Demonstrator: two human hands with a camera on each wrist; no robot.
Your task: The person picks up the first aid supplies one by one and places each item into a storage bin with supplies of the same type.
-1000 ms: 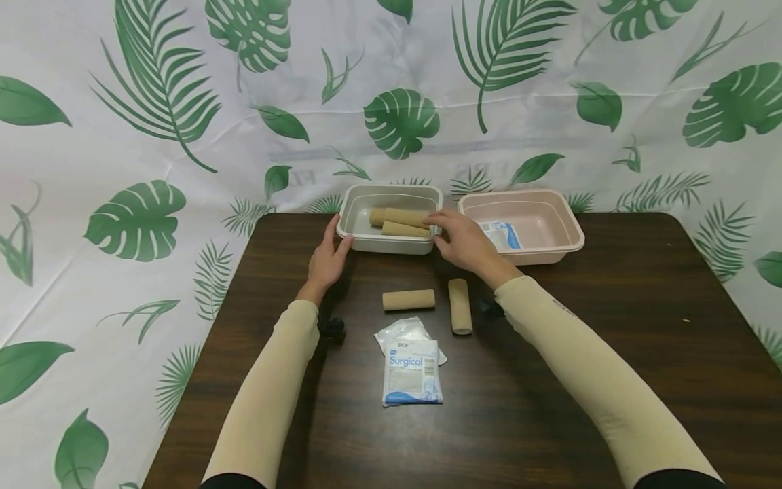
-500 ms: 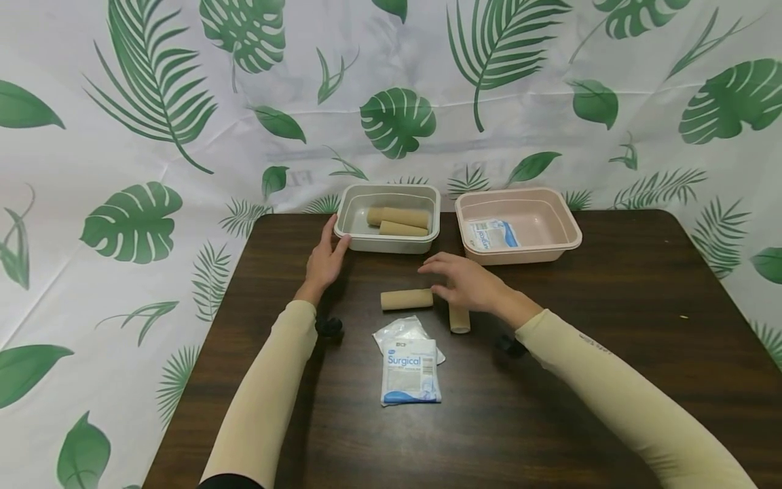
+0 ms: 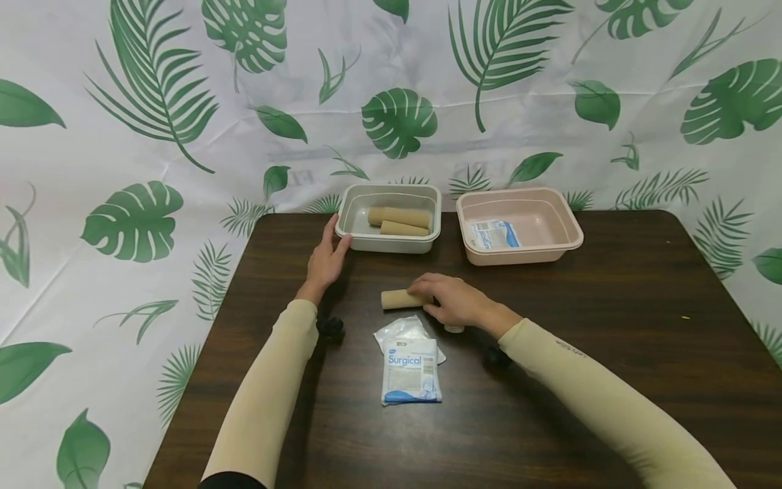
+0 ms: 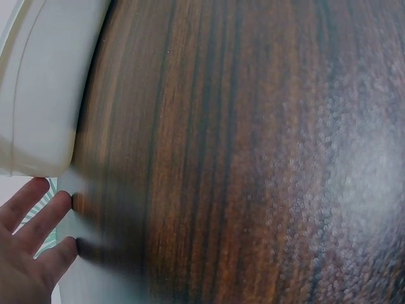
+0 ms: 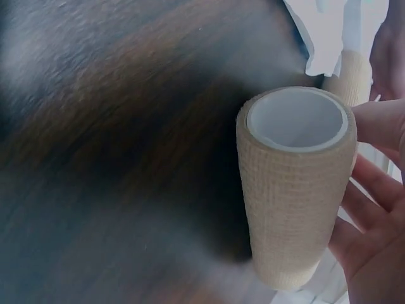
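My left hand (image 3: 325, 263) rests at the left end of a grey-white plastic tub (image 3: 391, 244), fingers spread along its side and thumb at the front corner. Inside that tub lie several tan bandage rolls (image 3: 404, 229). My right hand (image 3: 455, 299) is over the table, its fingers and thumb around the right end of another bandage roll (image 3: 397, 299) lying crosswise. Beneath this hand is one more bandage roll (image 5: 294, 190), mostly hidden in the head view; the right wrist view shows its woven surface and white hollow core.
A pink plastic tub (image 3: 550, 252) at the back right holds a blue-and-white packet (image 3: 495, 234). Nearer the front, a packet printed "Surgical" (image 3: 412, 372) overlaps a clear-and-white packet (image 3: 400, 329) on the dark wooden table (image 3: 641, 326). A leaf-patterned cloth hangs behind.
My right hand has come back from the grey-white tub's right end to the crosswise bandage roll, uncovering the pink tub's packet. My left hand has stayed at the tub.
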